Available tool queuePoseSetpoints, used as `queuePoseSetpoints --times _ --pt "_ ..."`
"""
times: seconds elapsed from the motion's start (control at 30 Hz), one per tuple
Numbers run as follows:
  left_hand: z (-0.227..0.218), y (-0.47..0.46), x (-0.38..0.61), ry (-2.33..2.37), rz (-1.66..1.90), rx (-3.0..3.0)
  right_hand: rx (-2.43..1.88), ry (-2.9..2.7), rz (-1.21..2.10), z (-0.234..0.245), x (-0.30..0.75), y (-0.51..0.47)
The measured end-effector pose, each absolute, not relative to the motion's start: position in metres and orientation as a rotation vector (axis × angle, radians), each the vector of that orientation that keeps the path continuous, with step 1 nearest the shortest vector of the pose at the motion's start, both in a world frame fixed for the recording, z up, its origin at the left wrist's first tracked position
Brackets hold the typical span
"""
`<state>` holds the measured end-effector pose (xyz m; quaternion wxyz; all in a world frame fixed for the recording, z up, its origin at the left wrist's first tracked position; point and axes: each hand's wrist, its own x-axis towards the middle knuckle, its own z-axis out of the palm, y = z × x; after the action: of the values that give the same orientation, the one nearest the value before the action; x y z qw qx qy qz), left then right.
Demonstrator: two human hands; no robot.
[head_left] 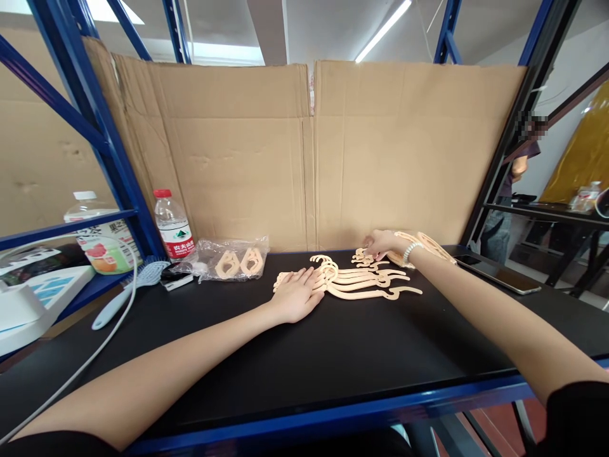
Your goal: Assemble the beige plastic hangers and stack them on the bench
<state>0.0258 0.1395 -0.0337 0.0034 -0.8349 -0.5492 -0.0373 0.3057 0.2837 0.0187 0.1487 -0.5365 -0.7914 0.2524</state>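
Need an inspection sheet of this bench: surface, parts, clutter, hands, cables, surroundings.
Surface: table black.
Parts: long hooked beige parts on the table; two more beige pieces in a clear bag.
Clutter: red-capped bottle, brush, phone.
Hands: left hand flat on the beige parts; right hand at small parts, grip unclear.
Cables: white cable looping at left.
Surroundings: cardboard behind, blue frame, a person beyond at right.
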Motion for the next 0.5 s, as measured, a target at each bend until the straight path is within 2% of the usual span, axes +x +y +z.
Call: queuePoseSetpoints --times 0.2,0.5 --pt "-0.036 0.138 0.025 -1.728 -0.125 -2.610 -1.301 -2.616 0.649 0.008 0.300 0.293" --pt "-0.034 0.146 0.025 -1.746 -0.130 -2.608 -1.417 -2.426 0.438 -0.003 0.284 0.302"
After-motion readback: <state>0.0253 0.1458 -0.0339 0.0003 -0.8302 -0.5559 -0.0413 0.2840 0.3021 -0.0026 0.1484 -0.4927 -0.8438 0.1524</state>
